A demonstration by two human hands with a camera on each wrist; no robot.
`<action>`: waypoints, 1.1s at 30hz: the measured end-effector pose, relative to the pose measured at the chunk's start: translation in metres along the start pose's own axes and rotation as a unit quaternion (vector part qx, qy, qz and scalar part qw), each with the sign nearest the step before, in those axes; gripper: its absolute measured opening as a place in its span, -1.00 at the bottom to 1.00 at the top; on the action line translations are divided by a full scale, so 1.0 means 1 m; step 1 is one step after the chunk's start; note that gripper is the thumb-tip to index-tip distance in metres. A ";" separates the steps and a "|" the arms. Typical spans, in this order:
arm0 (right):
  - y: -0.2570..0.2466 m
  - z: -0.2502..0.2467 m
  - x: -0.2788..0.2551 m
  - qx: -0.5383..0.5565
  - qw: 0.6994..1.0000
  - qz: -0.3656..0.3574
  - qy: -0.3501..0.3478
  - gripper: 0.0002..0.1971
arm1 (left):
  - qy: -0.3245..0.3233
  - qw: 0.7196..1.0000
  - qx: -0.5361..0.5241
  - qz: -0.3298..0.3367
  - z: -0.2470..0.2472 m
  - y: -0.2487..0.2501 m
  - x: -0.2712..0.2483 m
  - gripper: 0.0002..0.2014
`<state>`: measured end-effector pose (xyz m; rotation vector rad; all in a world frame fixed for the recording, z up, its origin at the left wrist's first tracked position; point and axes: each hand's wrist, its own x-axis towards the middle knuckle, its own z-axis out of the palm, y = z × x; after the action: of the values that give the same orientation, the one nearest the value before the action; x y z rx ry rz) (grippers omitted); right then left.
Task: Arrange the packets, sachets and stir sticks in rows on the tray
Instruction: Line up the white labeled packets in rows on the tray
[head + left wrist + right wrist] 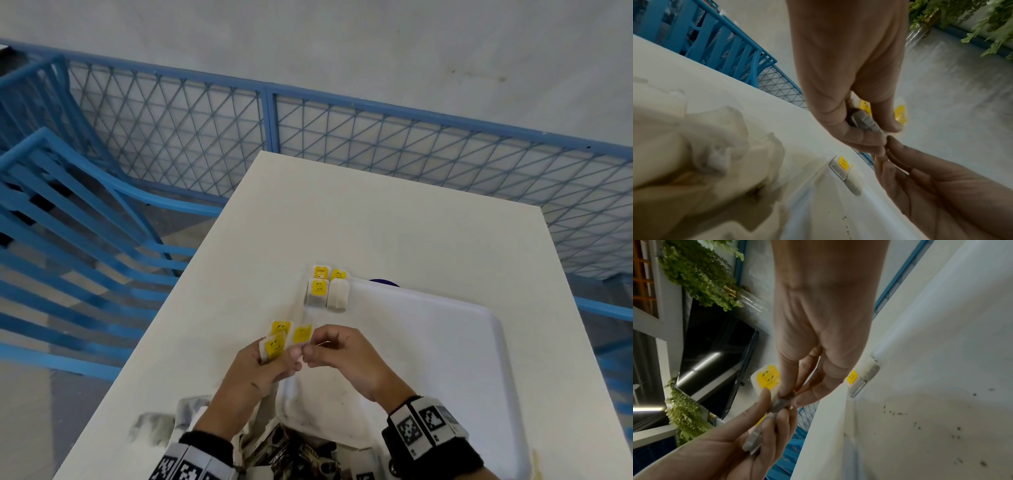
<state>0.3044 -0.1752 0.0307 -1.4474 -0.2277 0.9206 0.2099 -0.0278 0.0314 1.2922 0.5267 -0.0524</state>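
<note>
Above the tray's (pixel 445 329) near corner, both hands (pixel 260 366) (pixel 346 356) pinch yellow-labelled sachets (pixel 279 337).

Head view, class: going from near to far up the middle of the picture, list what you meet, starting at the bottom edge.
Pile of dark packets → the two hands, left hand and right hand, holding yellow-labelled sachets → four sachets at the white tray's far left corner → bare white table → blue mesh fence.

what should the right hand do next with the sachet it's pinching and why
Probably draw that yellow-labelled sachet free of the bunch in the left hand and lay it next to the four sachets at the tray's far-left corner. The right hand pinches its lower edge, and that row is only begun.
</note>
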 end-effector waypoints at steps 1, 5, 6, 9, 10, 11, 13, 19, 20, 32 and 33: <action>0.001 0.000 0.002 0.020 1.000 0.002 0.017 -0.92 | 0.007 1.000 -0.006 -0.005 -0.001 0.000 0.000 -0.68; 0.006 -0.007 0.016 0.046 0.993 0.021 0.107 -0.95 | 0.045 0.997 -0.058 -0.035 -0.002 -0.001 0.001 -0.47; 0.009 -0.010 0.021 0.040 0.989 0.026 0.137 -0.94 | 0.047 0.996 -0.063 -0.039 -0.003 -0.001 0.001 -0.45; 0.018 -0.018 0.036 0.015 0.976 0.038 0.215 -0.93 | 0.053 0.996 -0.062 -0.039 -0.006 -0.003 -0.002 -0.76; 0.019 -0.019 0.041 0.006 0.973 0.041 0.228 -0.92 | 0.057 0.996 -0.054 -0.039 -0.007 -0.003 -0.003 -0.84; 0.021 -0.020 0.045 -0.004 0.971 0.044 0.235 -0.91 | 0.061 0.996 -0.048 -0.040 -0.008 -0.004 -0.003 -0.88; 0.022 -0.019 0.051 -0.026 0.969 0.046 0.241 -0.87 | 0.065 0.996 -0.035 -0.039 -0.010 -0.005 -0.005 -0.85; 0.023 -0.016 0.063 -0.075 0.963 0.047 0.254 -0.81 | 0.084 0.995 0.023 -0.037 -0.017 -0.006 -0.005 -0.84; 0.023 -0.016 0.064 -0.078 0.962 0.045 0.259 -0.81 | 0.086 0.995 0.028 -0.040 -0.018 -0.006 -0.005 -0.84; 0.018 -0.001 0.050 -0.169 0.960 -0.004 0.224 -0.83 | 0.073 0.997 -0.002 -0.020 -0.007 -0.003 -0.005 -0.83; 0.013 0.003 0.043 -0.157 0.970 -0.004 0.184 -0.87 | 0.074 0.997 -0.003 -0.017 -0.007 -0.003 -0.005 -0.82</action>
<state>0.3254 -0.1470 0.0028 -1.8789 -0.1045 0.6107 0.2023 -0.0236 0.0290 1.2868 0.6762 0.0170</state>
